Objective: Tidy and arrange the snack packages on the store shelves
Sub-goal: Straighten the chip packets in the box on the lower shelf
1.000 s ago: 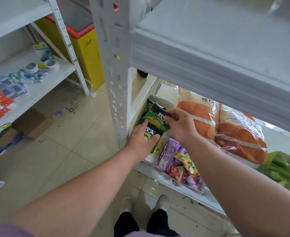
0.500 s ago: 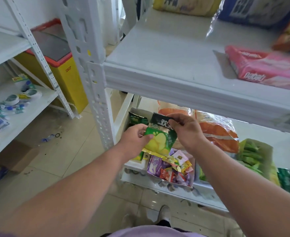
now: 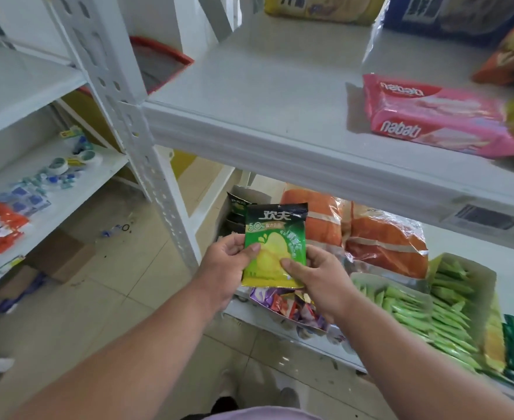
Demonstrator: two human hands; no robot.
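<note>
Two hands pinching one green snack packet (image 3: 275, 244) — left hand (image 3: 228, 262), right hand (image 3: 319, 277), thumbs on its front

green packet (image 3: 275, 244): white Chinese characters, look like "欢夫", on the black top band; "50" with a small unreadable mark below it. pink pack (image 3: 437, 116) on the upper shelf: "nabati" twice, once on top face, once on front edge. yellow bag (image 3: 319, 6) at top: partial Chinese characters, unreadable. shelf-edge tag (image 3: 481, 218): blurred, unreadable.
</note>
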